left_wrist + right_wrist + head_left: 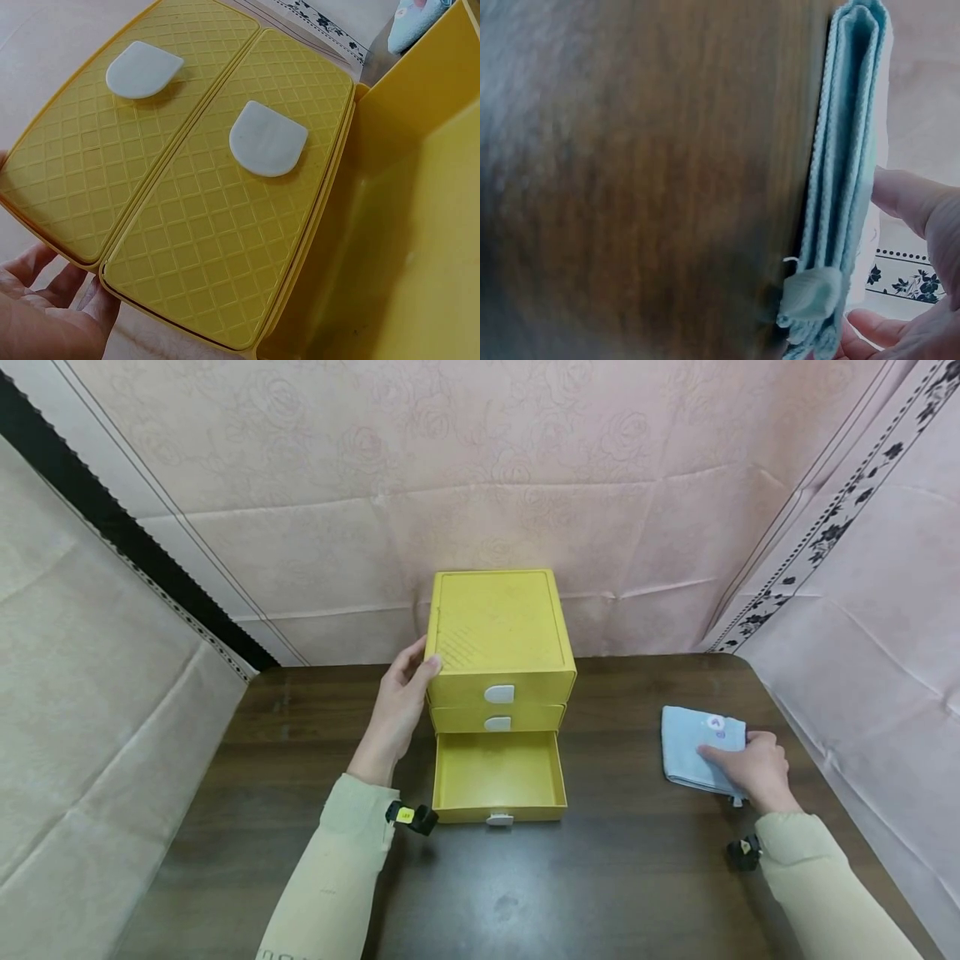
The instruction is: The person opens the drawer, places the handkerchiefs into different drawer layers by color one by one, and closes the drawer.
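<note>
A small yellow drawer unit (498, 622) stands near the back of the table, with white tabs on its drawers. Its lowest drawer (498, 772) is pulled out, and nothing lies in it. My left hand (397, 706) touches the unit's left side, thumb at the top front corner; the left wrist view shows the loosely bent fingers (67, 285) against that side. To the right, a folded light-blue towel (693, 747) lies with a small round pattern on top. My right hand (757, 768) pinches its right edge, thumb above. A hanging loop (810, 292) shows at the towel's corner.
The dark wooden table (600, 885) has rounded back corners. A pale patterned cloth (487, 460) hangs behind it, and similar cloths hang at both sides. The upper two drawers (202, 195) are closed, above the pulled-out one.
</note>
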Demonstrator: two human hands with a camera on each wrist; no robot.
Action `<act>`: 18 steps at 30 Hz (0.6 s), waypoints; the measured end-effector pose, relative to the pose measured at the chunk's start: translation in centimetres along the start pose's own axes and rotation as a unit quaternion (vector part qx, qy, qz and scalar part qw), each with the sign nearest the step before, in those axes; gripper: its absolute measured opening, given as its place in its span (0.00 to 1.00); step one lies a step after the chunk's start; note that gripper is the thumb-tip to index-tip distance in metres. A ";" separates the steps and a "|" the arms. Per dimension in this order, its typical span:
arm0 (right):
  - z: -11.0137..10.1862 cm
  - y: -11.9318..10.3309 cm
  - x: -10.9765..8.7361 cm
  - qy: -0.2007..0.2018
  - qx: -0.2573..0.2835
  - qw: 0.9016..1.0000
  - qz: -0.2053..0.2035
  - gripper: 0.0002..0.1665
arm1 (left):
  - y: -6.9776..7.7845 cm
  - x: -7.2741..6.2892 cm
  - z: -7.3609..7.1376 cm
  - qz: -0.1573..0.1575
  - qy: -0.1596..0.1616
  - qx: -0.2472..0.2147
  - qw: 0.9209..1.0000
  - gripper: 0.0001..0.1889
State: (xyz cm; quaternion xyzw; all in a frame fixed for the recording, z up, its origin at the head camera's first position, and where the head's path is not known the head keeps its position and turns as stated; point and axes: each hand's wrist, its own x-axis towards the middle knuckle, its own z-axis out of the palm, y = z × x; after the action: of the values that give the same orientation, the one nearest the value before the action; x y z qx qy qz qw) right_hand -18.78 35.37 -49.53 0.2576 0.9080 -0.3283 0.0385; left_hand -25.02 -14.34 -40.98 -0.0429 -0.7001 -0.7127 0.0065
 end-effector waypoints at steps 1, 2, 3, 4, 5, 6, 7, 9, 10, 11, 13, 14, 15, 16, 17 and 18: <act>0.0 0.0 0.0 0.000 0.000 1.000 0.002 0.60 | 0.0 0.0 0.0 0.000 0.000 0.000 1.000 0.31; 0.0 0.1 0.1 -0.001 0.000 1.000 0.004 0.61 | 0.0 0.0 0.0 0.000 0.000 0.000 1.000 0.31; 0.0 0.1 0.1 -0.003 -0.002 1.000 0.005 0.62 | 0.0 0.0 0.0 0.000 -0.001 0.000 1.000 0.31; 0.0 0.1 0.2 -0.005 -0.003 1.000 0.007 0.63 | 0.0 0.0 0.0 0.000 -0.001 0.000 1.000 0.31; 0.0 0.2 0.2 -0.007 -0.005 1.000 0.009 0.63 | 0.0 0.0 0.0 -0.001 -0.001 0.000 1.000 0.31; 0.0 0.2 0.3 -0.010 -0.007 1.000 0.011 0.64 | -0.1 0.0 0.0 -0.001 -0.002 0.001 1.000 0.31; 0.0 0.2 0.3 -0.011 -0.008 1.000 0.012 0.64 | -0.1 0.0 0.0 -0.001 -0.003 0.000 1.000 0.31; -0.1 0.2 0.4 -0.018 -0.012 1.000 0.016 0.65 | -0.1 0.0 0.0 -0.001 -0.006 -0.002 1.000 0.31; -0.1 0.2 0.4 -0.021 -0.012 1.000 0.018 0.66 | 0.0 0.0 0.0 -0.001 -0.007 -0.003 1.000 0.30; -0.2 0.2 0.5 -0.025 -0.013 0.999 0.019 0.66 | 0.1 0.1 0.0 -0.002 -0.007 -0.002 1.000 0.30; -0.3 0.2 0.6 -0.035 -0.008 0.999 0.021 0.67 | 0.4 -0.2 0.0 0.001 -0.009 -0.002 1.000 0.30; -0.3 0.2 0.6 -0.040 -0.005 0.999 0.022 0.67 | 0.4 -0.2 0.0 0.003 -0.008 -0.003 1.000 0.30; -0.3 0.2 0.7 -0.046 0.000 0.999 0.022 0.67 | 0.4 -0.2 0.0 0.004 -0.008 -0.003 1.000 0.31; -0.4 0.3 0.7 -0.052 0.006 0.998 0.022 0.68 | 0.4 -0.2 0.0 0.003 -0.008 -0.002 1.000 0.31; -0.4 0.3 0.7 -0.056 0.010 0.998 0.021 0.68 | 0.3 -0.1 0.0 0.002 -0.008 -0.001 1.000 0.31; -0.3 0.4 0.8 -0.058 0.014 0.998 0.020 0.68 | 0.3 -0.1 0.0 0.002 -0.008 -0.002 1.000 0.31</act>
State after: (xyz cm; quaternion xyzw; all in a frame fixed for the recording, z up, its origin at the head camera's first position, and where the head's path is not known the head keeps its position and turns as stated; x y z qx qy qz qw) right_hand -19.25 36.15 -49.69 0.2568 0.8941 -0.3547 0.0940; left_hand -24.89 -14.31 -40.70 -0.0506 -0.6985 -0.7138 0.0023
